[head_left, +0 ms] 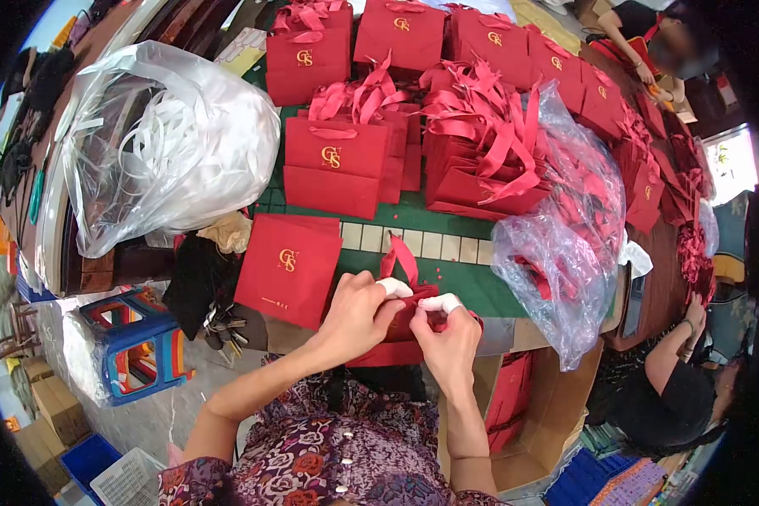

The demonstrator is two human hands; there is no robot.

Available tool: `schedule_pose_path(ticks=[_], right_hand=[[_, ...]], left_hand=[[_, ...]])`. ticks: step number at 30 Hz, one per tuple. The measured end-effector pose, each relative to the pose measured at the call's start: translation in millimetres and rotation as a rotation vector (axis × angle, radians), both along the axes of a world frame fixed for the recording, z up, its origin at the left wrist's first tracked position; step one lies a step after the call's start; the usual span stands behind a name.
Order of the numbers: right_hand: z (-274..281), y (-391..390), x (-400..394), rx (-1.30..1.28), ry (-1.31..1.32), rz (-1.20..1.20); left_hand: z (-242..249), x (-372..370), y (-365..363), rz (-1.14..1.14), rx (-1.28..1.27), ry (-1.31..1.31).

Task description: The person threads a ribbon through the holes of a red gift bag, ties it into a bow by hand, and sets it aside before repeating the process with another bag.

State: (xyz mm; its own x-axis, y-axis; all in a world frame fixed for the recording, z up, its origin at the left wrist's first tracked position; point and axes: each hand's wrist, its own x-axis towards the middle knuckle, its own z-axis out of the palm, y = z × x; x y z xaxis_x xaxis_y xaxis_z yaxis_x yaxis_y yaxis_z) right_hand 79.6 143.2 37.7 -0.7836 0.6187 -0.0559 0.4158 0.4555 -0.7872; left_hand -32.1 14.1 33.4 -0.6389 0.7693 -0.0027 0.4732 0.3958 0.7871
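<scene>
The left hand (356,316) and right hand (449,337) sit close together, both pinching a red paper bag (396,325) over the green table (472,282) covered with red bags.

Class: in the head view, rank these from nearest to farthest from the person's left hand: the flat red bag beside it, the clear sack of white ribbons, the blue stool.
From the left hand:
1. Flat red bag, just left of it on the table.
2. Blue stool, lower left, on the floor.
3. Clear sack of white ribbons, upper left.

I see red bags (327,164) with gold letters, a green worktop (447,221), and my flowery purple sleeves (312,460).
</scene>
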Motion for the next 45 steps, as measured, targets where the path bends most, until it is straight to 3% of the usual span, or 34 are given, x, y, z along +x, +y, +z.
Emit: schedule_pose_path(ticks=[4,10,13,15,19,21,22,24,26,29,33,35,40,42,45], right_hand=[[-8.0,-4.4,-4.0,0.099,0.025,0.033],[-2.7,-4.8,-0.9,0.171,0.005,0.082],[12.5,2.0,-1.5,0.149,0.044,0.171],[23.1,10.7,-1.9,-0.001,0.120,0.185],[17.1,35.8,-8.2,0.015,0.069,0.243],[9.2,47.5,-11.7,0.072,-0.025,0.468],[10.1,52.8,-14.2,0.073,-0.025,0.468],[14.4,62.2,-20.3,0.004,-0.196,0.654],[4.5,72.8,-22.1,-0.036,-0.135,0.716],[10.6,84.1,-31.7,-0.143,-0.297,0.927],[-12.9,86.8,-33.6,-0.423,-0.215,0.854],[-20.0,78.5,-34.6,-0.537,-0.202,0.664],[-27.6,58.3,-42.4,-0.485,-0.245,0.459],[-30.5,57.3,-49.2,-0.351,-0.180,0.284],[-27.9,57.6,-55.0,-0.270,-0.129,0.273]], left_hand=[[1.0,14.4,3.8,0.056,0.035,0.119],[-7.1,4.4,-1.8,0.021,0.029,0.010],[-8.6,2.6,-0.5,0.026,0.033,-0.003],[-12.4,4.2,-0.2,0.044,0.049,-0.004],[-19.0,13.6,0.4,0.049,0.070,0.081],[-14.7,17.8,-0.6,0.012,0.063,0.158],[-15.4,20.2,-1.3,0.013,0.064,0.159],[-18.1,25.5,-2.5,-0.052,0.127,0.319],[-18.3,29.9,-3.8,-0.053,0.172,0.401],[-22.4,29.7,-8.9,-0.159,0.166,0.521],[-16.8,21.1,-7.0,-0.164,0.264,0.527],[-16.2,15.5,-4.2,-0.141,0.295,0.487],[-11.6,6.5,-5.7,-0.093,0.174,0.439],[-10.0,9.1,-6.7,-0.164,0.157,0.275],[-9.5,6.5,-0.7,-0.095,0.138,0.260]])
